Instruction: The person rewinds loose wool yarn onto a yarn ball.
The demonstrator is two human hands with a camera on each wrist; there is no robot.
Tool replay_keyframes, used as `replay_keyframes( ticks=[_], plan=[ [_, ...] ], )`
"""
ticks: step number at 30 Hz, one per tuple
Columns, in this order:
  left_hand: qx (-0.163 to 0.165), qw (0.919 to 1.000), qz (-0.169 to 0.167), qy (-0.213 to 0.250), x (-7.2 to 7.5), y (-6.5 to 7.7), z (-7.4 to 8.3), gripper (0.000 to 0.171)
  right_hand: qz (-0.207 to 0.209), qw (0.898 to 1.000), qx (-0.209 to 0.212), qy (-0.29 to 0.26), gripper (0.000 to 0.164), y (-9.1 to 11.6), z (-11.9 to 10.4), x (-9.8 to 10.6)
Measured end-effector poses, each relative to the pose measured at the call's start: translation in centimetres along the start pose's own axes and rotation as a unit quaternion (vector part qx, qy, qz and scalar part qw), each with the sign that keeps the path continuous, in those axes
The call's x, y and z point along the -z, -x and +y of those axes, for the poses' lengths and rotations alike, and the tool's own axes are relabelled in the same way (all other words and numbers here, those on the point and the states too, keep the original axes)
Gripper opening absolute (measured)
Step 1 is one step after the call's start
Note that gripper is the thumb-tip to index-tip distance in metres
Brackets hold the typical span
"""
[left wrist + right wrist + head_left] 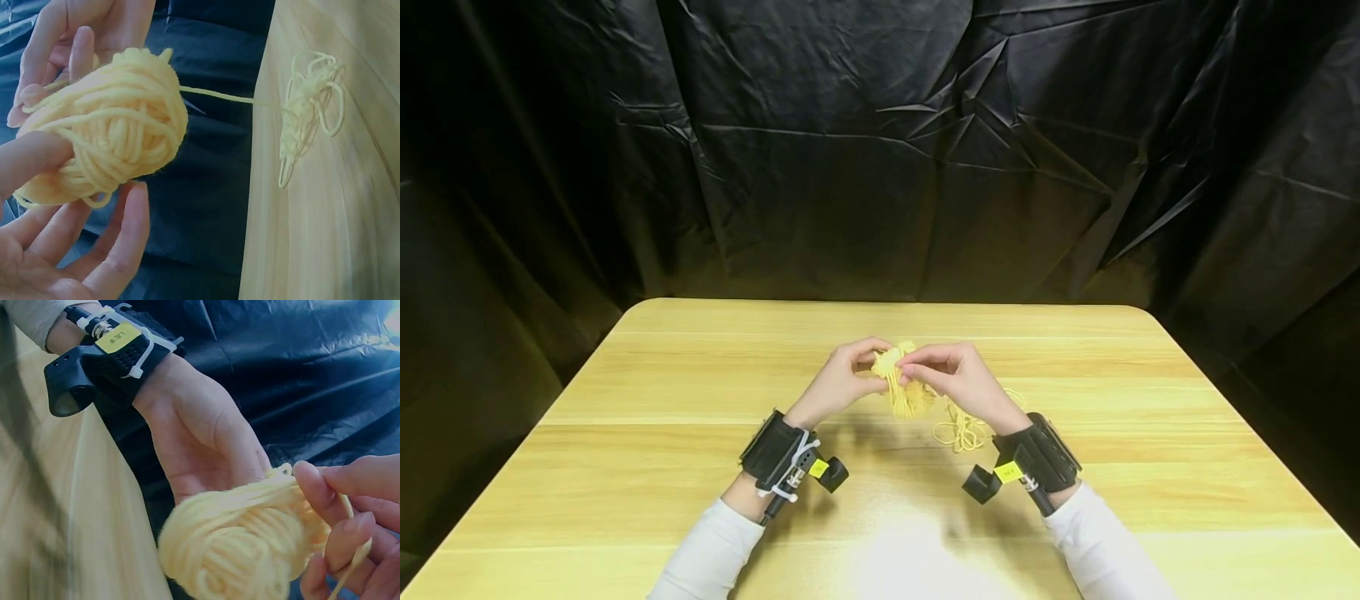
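Note:
A ball of yellow yarn (125, 125) is held up over the table between both hands. My left hand (842, 379) grips it, thumb on one side and fingers on the other, as the left wrist view shows. My right hand (958, 375) is at the ball's right side and pinches a strand of the yarn between thumb and fingertips; in the right wrist view that strand (355, 565) runs down past the fingers. A loose heap of yarn (961, 429) lies on the table below the right hand. One strand (219, 95) stretches from the ball toward that heap.
The light wooden table (647, 467) has rounded far corners, and a black sheet (850, 208) hangs behind it. Each wrist wears a black strap with a small camera, such as the left one (833, 475). Bright glare lies on the table's near middle.

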State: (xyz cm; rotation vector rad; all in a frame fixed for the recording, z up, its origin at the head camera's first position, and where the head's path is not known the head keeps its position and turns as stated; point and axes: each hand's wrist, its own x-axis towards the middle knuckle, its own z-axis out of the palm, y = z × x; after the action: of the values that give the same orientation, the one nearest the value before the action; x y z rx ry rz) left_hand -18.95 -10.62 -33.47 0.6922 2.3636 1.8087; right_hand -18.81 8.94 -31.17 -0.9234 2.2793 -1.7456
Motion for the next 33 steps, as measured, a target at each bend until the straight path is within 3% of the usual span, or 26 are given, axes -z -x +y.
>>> replay_keyframes(
  ticks=[5,9,20,27,33],
  plan=[
    [0.01,0.997,-0.066,0.04,-0.1,0.2,0.0,0.04,0.01,1.0,0.013,0.003,0.019,-0.1,-0.2,0.0],
    [0.013,0.9943,-0.099,0.036,-0.2,0.3,0.0,0.046,0.018,1.0,0.019,0.001,0.019,-0.2,-0.2,-0.1],
    [0.005,0.994,-0.11,-0.003,-0.6,0.5,0.8,0.058,0.037,0.999,0.022,-0.007,0.018,-0.4,0.7,0.3],
    [-0.013,0.994,-0.106,0.025,-0.6,0.6,1.1,0.064,0.057,0.998,-0.006,-0.038,0.02,-0.5,1.6,0.5],
    [-0.053,0.9946,-0.078,0.041,-0.4,0.4,1.1,0.063,0.07,0.996,-0.02,-0.059,0.02,-0.5,2.4,0.4]
  ],
)
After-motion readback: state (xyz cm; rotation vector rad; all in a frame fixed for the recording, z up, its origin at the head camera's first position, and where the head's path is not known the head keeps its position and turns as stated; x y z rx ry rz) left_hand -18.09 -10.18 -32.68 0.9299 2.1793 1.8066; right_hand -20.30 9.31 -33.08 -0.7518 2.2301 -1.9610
